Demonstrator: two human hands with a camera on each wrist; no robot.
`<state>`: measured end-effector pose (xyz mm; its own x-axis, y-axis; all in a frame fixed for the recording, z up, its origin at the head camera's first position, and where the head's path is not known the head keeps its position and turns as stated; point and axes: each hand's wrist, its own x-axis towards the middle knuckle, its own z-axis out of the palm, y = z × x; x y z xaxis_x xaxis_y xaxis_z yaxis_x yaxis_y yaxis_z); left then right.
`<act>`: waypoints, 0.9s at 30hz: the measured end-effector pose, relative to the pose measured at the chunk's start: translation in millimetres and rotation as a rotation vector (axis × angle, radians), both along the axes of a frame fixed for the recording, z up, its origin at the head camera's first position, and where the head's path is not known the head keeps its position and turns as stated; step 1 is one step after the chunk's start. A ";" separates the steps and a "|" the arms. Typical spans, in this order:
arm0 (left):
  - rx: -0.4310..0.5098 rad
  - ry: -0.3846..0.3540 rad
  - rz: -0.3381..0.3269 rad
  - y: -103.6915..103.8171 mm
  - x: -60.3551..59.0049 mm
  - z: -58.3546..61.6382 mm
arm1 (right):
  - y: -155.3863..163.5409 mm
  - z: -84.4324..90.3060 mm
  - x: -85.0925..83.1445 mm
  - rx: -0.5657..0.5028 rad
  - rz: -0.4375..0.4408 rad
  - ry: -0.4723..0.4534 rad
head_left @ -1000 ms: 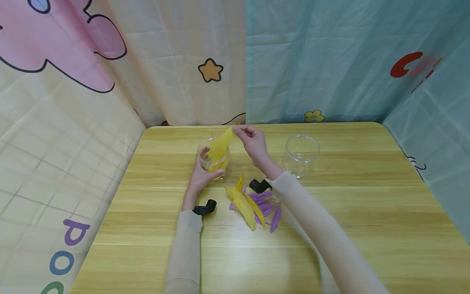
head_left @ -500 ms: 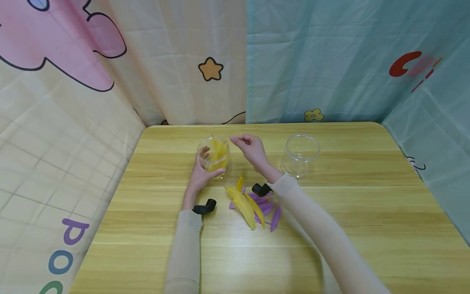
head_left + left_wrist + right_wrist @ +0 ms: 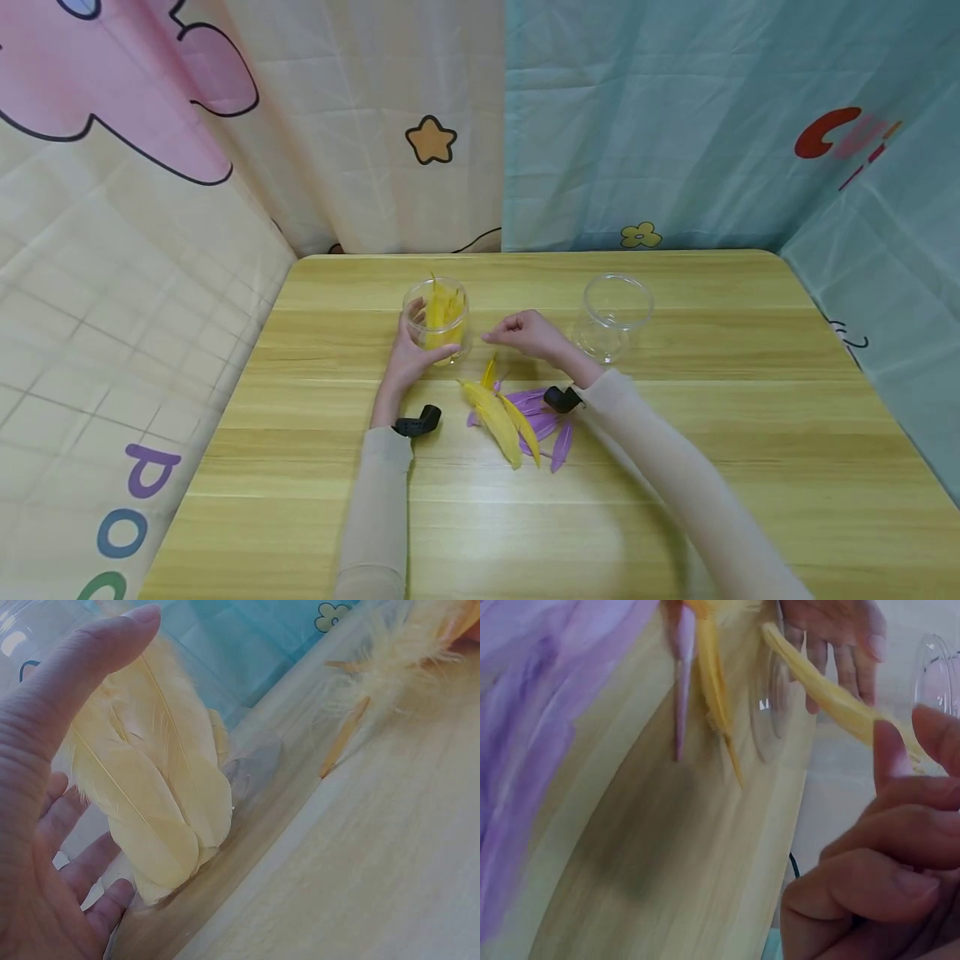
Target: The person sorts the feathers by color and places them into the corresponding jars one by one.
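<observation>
My left hand (image 3: 408, 360) holds a clear cup (image 3: 467, 302), fingers and thumb round its side. Inside the cup stand several yellow feathers (image 3: 172, 780), their quills near the rim. Right of this cup, my right hand (image 3: 528, 333) is above the table with its fingers curled. A small gap shows between thumb and index finger in the right wrist view, and nothing is seen held there. In front of the hands lie loose yellow feathers (image 3: 493, 421) on top of several purple feathers (image 3: 561, 450).
A second clear cup (image 3: 651, 307) stands to the right, behind the right wrist. The wooden table (image 3: 300, 500) ends at a patterned curtain (image 3: 337, 150) at the back and sides.
A yellow feather pinched by my right hand went into the left cup and was let go. The right hand then moved back toward the loose feathers. The left hand stays on the cup.
</observation>
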<state>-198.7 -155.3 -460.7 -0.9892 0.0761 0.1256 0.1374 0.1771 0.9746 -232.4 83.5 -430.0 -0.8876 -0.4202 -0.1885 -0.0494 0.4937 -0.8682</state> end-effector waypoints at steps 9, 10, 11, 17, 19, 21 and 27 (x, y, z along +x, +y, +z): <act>0.005 0.007 0.001 0.4 -0.4 1.2 | 12.2 -15.3 5.4 0.082 0.251 -0.100; 0.003 0.007 0.001 0.5 -0.4 1.4 | 12.9 -16.5 5.9 0.096 0.257 -0.110; 0.003 0.007 0.000 0.6 -0.3 1.6 | 13.4 -17.3 6.5 0.105 0.266 -0.123; -0.001 0.012 0.001 0.8 0.5 2.2 | 13.3 -22.9 9.7 0.141 0.311 -0.153; -0.001 0.012 0.001 0.6 0.8 1.6 | 12.4 -24.6 10.4 0.157 0.326 -0.137; -0.003 0.013 0.001 0.6 0.8 1.0 | 11.3 -25.9 11.4 0.172 0.339 -0.127; -0.010 0.010 0.000 0.9 1.1 0.6 | 7.9 -28.7 14.2 0.207 0.351 -0.096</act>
